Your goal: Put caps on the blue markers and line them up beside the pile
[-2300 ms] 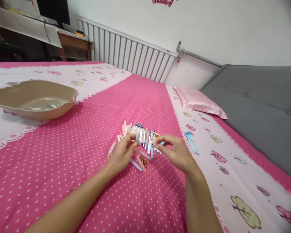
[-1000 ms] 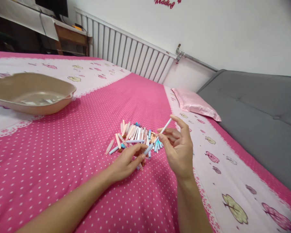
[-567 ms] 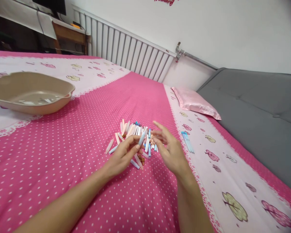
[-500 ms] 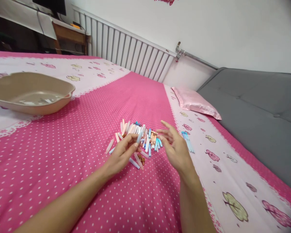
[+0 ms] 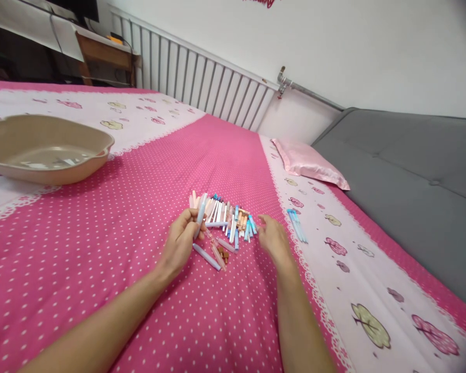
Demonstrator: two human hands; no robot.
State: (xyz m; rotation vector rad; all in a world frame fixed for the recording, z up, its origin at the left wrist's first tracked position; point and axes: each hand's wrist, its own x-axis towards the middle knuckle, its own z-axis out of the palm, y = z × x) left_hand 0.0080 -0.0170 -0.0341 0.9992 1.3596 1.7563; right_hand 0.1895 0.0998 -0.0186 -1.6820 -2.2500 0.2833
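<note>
Pink polka-dot bedspread (image 5: 101,259) carries a pile of pens (image 5: 225,220), pastel pink, white and blue. Left hand (image 5: 180,241) is clamped on a pale blue pen (image 5: 200,215); right hand (image 5: 272,239) lies loosely curled, empty, at the pile's right edge. No writing is legible on them.

Pink white-dotted bedspread (image 5: 140,207), beige basin (image 5: 81,168), seemingly pastel pens (image 5: 225,217)

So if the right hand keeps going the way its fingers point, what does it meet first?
The right hand points up-left at the pile of pens; its fingertips would likely meet the blue pens at the pile's near right edge first, though depth is unclear.
</note>
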